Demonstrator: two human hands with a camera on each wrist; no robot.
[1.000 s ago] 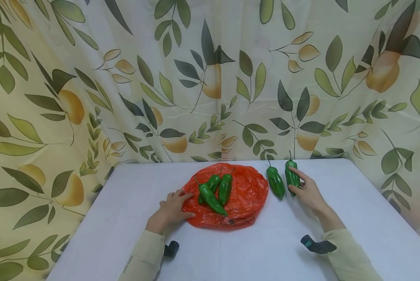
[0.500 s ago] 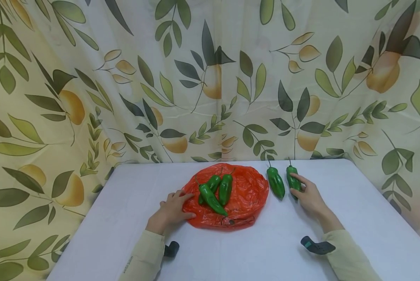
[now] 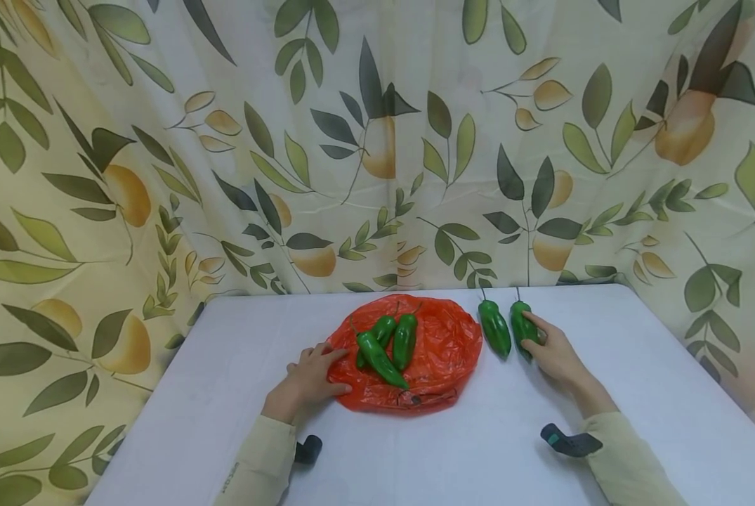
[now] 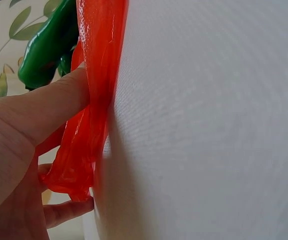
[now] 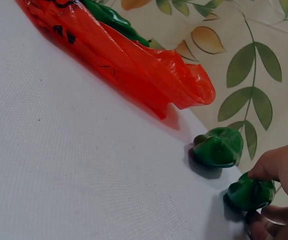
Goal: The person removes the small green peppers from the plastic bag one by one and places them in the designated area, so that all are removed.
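Note:
A flattened red plastic bag (image 3: 448,351) lies on the table with three green peppers (image 3: 377,355) on top of it. At the bag's left edge, my left hand (image 3: 314,371) holds the plastic between thumb and fingers; the left wrist view shows the red film (image 4: 101,65) bunched there. Right of the bag lies a green pepper (image 3: 494,329) that no hand touches. Just beside it, my right hand (image 3: 557,355) pinches another green pepper (image 3: 521,323) by its sides, stem pointing away from me. In the right wrist view that pepper's tip (image 5: 251,192) shows between thumb and fingers.
The table has a white cloth (image 3: 415,457). A curtain (image 3: 377,176) printed with leaves and fruit hangs behind its back edge. Dark wrist-camera mounts (image 3: 571,441) stick out from both sleeves.
My right hand has drawn its pepper slightly toward me and then a little left, nearer the other loose pepper. The left hand and the bag have stayed in place.

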